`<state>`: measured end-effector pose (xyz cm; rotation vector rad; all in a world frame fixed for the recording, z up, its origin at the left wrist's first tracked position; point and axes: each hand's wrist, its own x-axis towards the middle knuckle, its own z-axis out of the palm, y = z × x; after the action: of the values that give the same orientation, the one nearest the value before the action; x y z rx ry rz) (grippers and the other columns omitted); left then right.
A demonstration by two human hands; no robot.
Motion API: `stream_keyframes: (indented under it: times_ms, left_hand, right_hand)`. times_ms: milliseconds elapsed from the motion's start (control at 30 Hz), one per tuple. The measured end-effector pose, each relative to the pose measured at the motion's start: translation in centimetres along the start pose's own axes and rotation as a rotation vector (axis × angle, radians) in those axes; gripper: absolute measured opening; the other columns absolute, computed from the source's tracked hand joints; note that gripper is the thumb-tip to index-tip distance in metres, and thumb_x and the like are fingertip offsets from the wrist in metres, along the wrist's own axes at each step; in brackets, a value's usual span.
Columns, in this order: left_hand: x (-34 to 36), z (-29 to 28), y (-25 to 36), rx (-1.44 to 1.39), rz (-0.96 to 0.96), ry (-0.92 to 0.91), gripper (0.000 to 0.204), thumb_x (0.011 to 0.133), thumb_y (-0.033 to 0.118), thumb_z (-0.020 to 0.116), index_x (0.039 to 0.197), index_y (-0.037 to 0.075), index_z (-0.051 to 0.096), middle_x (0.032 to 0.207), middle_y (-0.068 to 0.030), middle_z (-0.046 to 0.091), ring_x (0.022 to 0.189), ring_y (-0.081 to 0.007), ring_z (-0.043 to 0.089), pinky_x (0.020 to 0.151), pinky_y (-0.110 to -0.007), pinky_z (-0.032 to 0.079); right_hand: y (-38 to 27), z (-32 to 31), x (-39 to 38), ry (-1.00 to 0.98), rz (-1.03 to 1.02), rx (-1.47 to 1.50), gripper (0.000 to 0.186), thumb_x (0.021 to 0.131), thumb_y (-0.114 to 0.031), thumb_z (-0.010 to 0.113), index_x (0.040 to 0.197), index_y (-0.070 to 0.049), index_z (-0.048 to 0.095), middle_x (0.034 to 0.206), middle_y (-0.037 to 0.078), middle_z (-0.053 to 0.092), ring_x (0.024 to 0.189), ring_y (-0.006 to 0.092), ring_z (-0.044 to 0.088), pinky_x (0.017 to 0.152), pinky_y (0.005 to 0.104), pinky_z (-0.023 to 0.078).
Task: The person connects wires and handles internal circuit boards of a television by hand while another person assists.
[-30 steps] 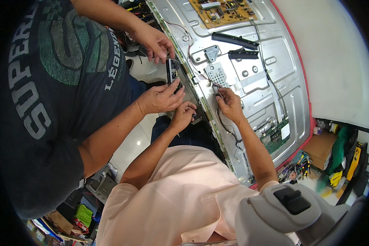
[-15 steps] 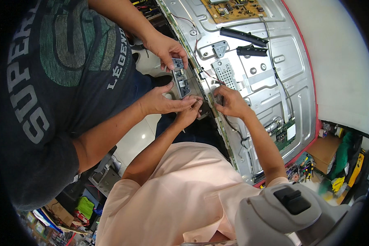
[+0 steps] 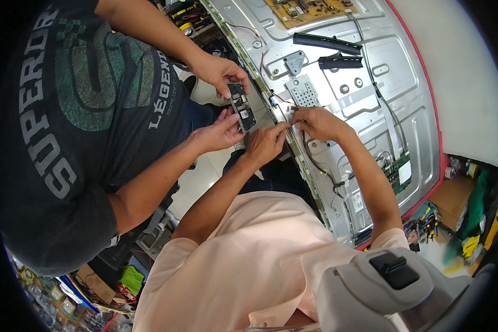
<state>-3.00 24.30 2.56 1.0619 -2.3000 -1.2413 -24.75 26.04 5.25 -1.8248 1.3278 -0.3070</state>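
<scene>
My left hand [image 3: 266, 142] reaches to the near edge of a large silver metal panel [image 3: 395, 119], its fingers pressed together beside my other fingertips. What they hold, if anything, is too small to make out. My right hand [image 3: 318, 123] is closed in a pinch over the same edge, on the end of a dark cable [image 3: 316, 164] that runs down the panel. A perforated metal bracket [image 3: 302, 91] lies just beyond. On the left, a co-worker's two hands hold a small black module [image 3: 242, 108] with parts on its face.
On the panel are two black plastic strips [image 3: 327, 43], a tan circuit board [image 3: 310, 12] and a green board [image 3: 399, 171]. A red rim edges the panel. A cardboard box [image 3: 451, 202] and tools [image 3: 423, 224] lie at right. The co-worker in a dark shirt [image 3: 94, 116] stands close at left.
My left hand has moved from beside the co-worker's hand to the panel edge and meets my right hand. The co-worker's lower hand has drawn back, and the module is tilted differently.
</scene>
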Motion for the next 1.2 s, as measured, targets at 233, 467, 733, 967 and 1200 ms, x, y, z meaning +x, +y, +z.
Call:
stream_keyframes:
  times_ms: [233,467,733,967,1200]
  left_hand:
    - [1.8,-0.9,-1.1,0.141,0.160,-0.158,0.014,0.086,0.009,0.059,0.098,0.009,0.066,0.074,-0.0157,0.065,0.071,-0.0369,0.064,0.064,-0.045,0.050]
    - [2.1,-0.9,-1.7,0.202,0.194,-0.219,0.014,0.087,0.010,0.057,0.099,0.011,0.065,0.075,-0.0146,0.065,0.073,-0.0363,0.064,0.063,-0.046,0.049]
    - [0.4,0.0,-2.2,-0.087,0.081,-0.058,0.013,0.089,0.012,0.061,0.100,0.005,0.065,0.082,-0.0163,0.067,0.073,-0.0339,0.065,0.066,-0.038,0.049]
    - [0.0,1.5,-1.6,-0.322,-0.163,0.064,0.015,0.086,0.011,0.066,0.100,0.007,0.062,0.072,-0.0154,0.064,0.066,-0.0297,0.065,0.062,-0.039,0.047]
    - [-0.4,1.1,-1.0,-0.221,-0.265,0.004,0.037,0.082,0.016,0.073,0.114,0.007,0.057,0.066,-0.0112,0.060,0.062,-0.0194,0.060,0.060,-0.034,0.045]
  right_hand:
    - [0.7,-0.3,-0.3,0.011,0.010,0.163,0.013,0.086,-0.007,0.061,0.098,-0.003,0.065,0.097,0.015,0.067,0.092,0.0357,0.063,0.081,0.0420,0.050]
    - [0.5,-0.3,-0.1,0.009,0.020,0.128,0.017,0.084,-0.010,0.063,0.100,-0.003,0.064,0.096,0.015,0.067,0.092,0.0356,0.064,0.081,0.0426,0.050]
    - [-0.4,1.0,-1.0,0.103,-0.034,-0.032,0.037,0.074,-0.013,0.069,0.109,-0.008,0.061,0.100,0.014,0.064,0.085,0.0356,0.064,0.074,0.0428,0.052]
    - [0.0,1.3,-0.8,0.114,-0.104,-0.068,0.030,0.073,-0.014,0.068,0.102,-0.007,0.065,0.097,0.013,0.064,0.080,0.0356,0.064,0.069,0.0435,0.052]
    - [0.6,-0.9,1.2,-0.100,-0.072,0.079,0.015,0.084,-0.015,0.064,0.091,-0.001,0.066,0.088,0.017,0.064,0.082,0.0375,0.063,0.071,0.0439,0.049]
